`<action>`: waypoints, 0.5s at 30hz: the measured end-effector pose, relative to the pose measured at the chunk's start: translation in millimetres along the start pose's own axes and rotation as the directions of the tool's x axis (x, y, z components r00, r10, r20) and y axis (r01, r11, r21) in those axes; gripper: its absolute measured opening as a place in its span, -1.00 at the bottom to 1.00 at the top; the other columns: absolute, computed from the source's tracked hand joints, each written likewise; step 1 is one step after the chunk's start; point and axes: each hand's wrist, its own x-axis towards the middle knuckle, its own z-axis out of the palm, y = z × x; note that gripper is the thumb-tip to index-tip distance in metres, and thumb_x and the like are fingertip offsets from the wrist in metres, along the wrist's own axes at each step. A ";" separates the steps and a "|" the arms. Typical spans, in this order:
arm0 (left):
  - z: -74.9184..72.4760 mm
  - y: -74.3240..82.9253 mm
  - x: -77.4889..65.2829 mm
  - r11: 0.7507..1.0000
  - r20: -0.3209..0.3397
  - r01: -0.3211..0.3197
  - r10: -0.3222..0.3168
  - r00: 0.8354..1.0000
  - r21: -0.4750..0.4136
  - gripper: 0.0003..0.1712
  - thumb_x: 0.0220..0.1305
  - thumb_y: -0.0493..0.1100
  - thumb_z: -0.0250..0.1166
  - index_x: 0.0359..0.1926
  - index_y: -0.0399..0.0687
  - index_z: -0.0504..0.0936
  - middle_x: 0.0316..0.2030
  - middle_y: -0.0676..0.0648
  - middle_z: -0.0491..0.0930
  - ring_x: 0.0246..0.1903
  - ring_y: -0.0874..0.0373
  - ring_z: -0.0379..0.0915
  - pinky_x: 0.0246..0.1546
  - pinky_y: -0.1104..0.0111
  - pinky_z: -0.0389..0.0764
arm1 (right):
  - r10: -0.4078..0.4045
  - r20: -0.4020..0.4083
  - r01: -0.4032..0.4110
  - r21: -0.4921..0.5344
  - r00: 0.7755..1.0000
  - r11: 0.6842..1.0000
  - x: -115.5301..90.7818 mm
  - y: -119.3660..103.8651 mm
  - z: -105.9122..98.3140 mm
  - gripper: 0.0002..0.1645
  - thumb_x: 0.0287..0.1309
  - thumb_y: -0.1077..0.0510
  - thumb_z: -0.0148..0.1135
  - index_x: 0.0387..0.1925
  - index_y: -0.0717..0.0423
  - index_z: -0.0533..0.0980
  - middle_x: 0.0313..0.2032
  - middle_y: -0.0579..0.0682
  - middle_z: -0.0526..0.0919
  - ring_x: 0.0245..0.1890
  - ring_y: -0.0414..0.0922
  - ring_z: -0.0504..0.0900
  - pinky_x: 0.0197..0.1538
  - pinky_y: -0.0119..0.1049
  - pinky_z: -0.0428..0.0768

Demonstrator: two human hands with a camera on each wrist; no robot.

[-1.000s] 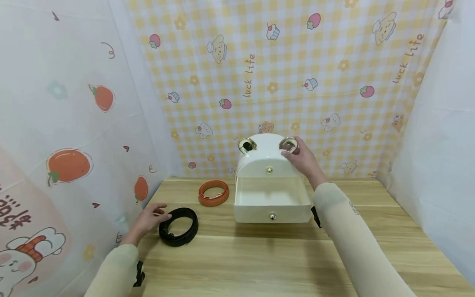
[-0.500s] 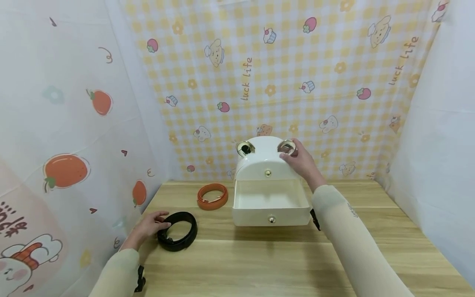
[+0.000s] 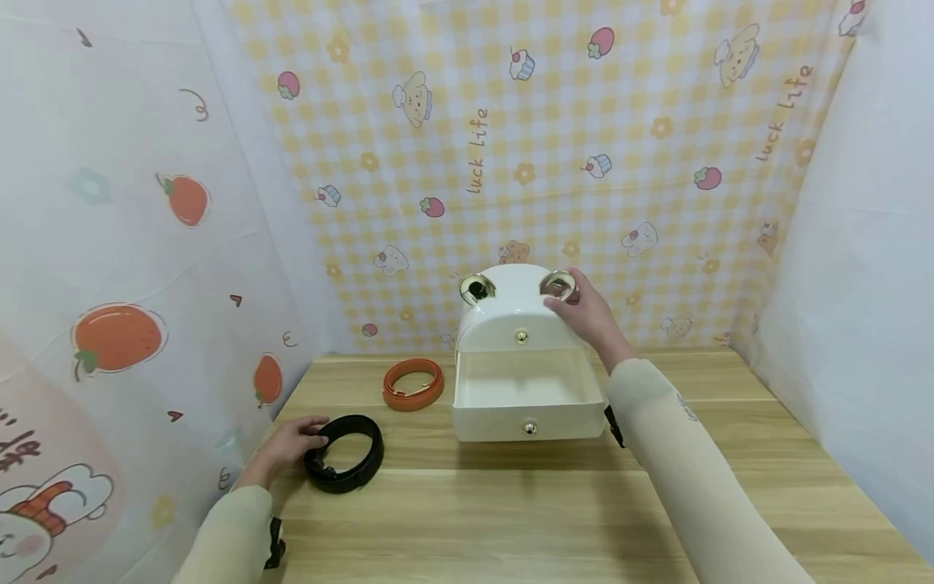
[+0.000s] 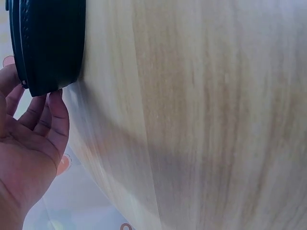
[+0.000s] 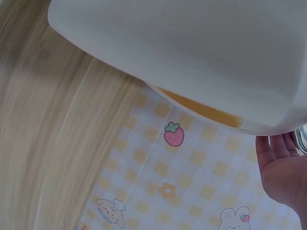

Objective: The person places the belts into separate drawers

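A coiled black belt [image 3: 345,478] lies at the table's left. My left hand [image 3: 286,448] grips its left side in the head view, the thumb on one side of the coil and the fingers on the other. The left wrist view shows the fingertips [image 4: 56,103] at the edge of the black belt [image 4: 50,43]. A white drawer box [image 3: 514,320] with two gold-rimmed round eyes stands farther back, its lower drawer [image 3: 529,426] pulled out. My right hand [image 3: 589,315] holds the box by its right eye, thumb in front; the fingers behind are partly hidden.
A coiled orange belt [image 3: 413,397] with a gold buckle lies left of the box. The wooden table [image 3: 467,519] meets a checked cloth wall [image 3: 584,219] behind. White cloths hang at the left and right sides.
The left fingers have closed in on the black belt's left side from a looser, more spread pose. The right hand keeps its hold on the box. The head view has shifted slightly.
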 end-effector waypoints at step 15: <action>0.8 -3.3 1.9 0.997 -0.005 0.055 -0.056 0.998 -0.050 -0.51 0.32 -0.28 0.27 0.24 -0.38 0.49 0.06 -0.40 0.52 0.01 -0.15 0.48 -0.12 0.18 0.56 | 0.003 0.003 -0.003 0.006 1.000 1.000 1.2 0.0 0.5 -0.27 0.33 -0.04 0.26 0.44 -0.14 0.20 0.13 0.19 0.56 0.16 0.14 0.50 0.24 0.17 0.37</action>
